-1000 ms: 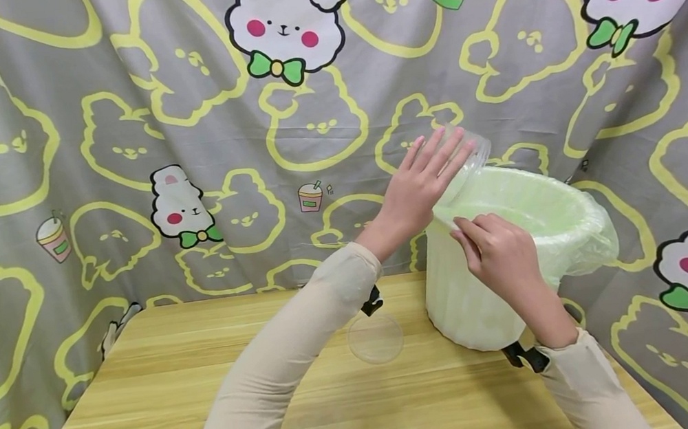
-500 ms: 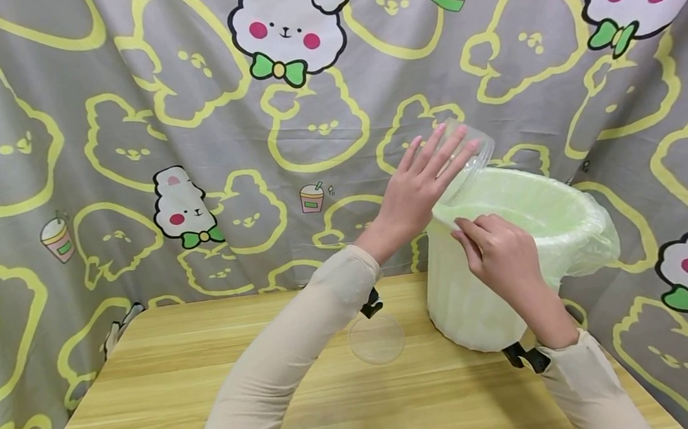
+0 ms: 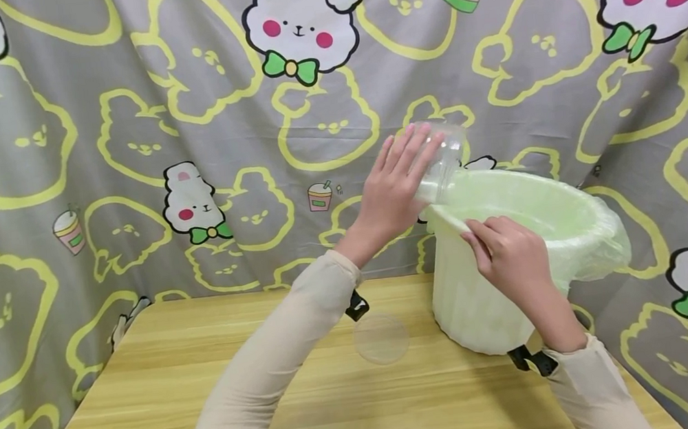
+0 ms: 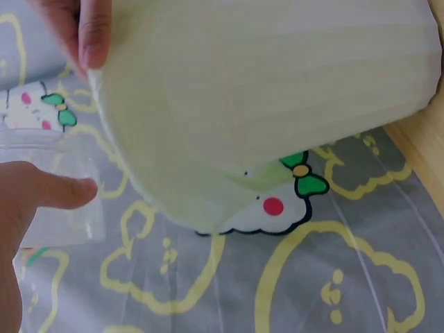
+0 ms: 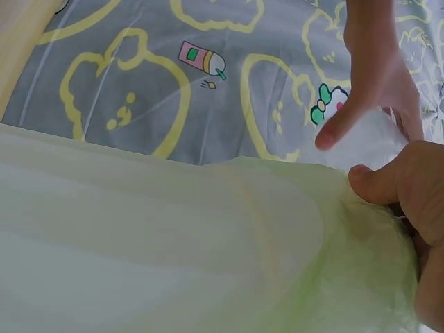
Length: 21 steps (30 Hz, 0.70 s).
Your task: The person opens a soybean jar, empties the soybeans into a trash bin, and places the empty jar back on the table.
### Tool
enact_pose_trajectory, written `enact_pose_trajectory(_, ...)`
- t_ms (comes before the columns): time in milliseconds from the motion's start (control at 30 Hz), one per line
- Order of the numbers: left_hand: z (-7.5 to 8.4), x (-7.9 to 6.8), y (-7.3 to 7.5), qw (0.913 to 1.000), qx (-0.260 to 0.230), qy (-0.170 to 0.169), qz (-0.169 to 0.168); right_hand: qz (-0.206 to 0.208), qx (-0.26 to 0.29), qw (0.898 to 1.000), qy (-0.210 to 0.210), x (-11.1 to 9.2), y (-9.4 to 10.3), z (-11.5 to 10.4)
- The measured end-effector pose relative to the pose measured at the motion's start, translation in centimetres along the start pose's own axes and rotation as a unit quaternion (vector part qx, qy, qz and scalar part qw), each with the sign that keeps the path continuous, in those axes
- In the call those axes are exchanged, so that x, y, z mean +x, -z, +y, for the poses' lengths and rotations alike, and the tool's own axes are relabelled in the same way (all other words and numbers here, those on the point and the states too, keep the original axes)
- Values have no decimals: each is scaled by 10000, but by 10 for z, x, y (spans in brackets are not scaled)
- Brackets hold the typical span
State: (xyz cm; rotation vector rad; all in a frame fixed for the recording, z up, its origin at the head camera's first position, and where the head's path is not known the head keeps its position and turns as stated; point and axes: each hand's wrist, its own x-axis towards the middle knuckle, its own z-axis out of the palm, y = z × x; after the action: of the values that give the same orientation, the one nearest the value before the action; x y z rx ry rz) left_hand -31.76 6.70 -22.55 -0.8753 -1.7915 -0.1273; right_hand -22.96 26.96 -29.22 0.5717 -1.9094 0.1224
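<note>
My left hand [image 3: 390, 189] grips a clear plastic container [image 3: 451, 145], its fingers spread along one side and the thumb on the other. In the left wrist view the container [image 4: 82, 225] looks see-through, with nothing visible inside. It is tipped on its side beside the left rim of a pale trash bin [image 3: 470, 292]. My right hand [image 3: 515, 259] pinches that bin's near rim, thumb over the light green bag [image 3: 602, 245] that lines it. A right wrist view shows this thumb pressing the bag [image 5: 347, 250] at the edge.
A clear round lid [image 3: 381, 338] lies flat on the wooden table [image 3: 209, 365], left of the bin. Behind and at the sides hangs a grey curtain [image 3: 237, 135] with cartoon prints. Black straps [image 3: 357, 306] show under both wrists.
My left hand has drawn the container leftward, off the bin's opening to beside its rim. My right hand keeps its hold on the rim. The head view has shifted slightly.
</note>
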Motion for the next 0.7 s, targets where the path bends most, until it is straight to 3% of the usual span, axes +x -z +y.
enact_pose_trajectory(200,-21,-21,14,9968,-524,596,-6,14,0,10000,-58,0,-1,-1)
enact_pose_trajectory(400,-40,-51,22,9865,-1116,1175,226,9,-31,10000,-92,1,-1,-1)
enact_pose_trajectory(567,-53,-84,28,9738,-1559,1606,405,50,9,9999,-86,2,-2,-3)
enact_pose_trajectory(700,-61,-109,32,9548,-2027,2168,143,52,9,9999,-105,1,-3,-2)
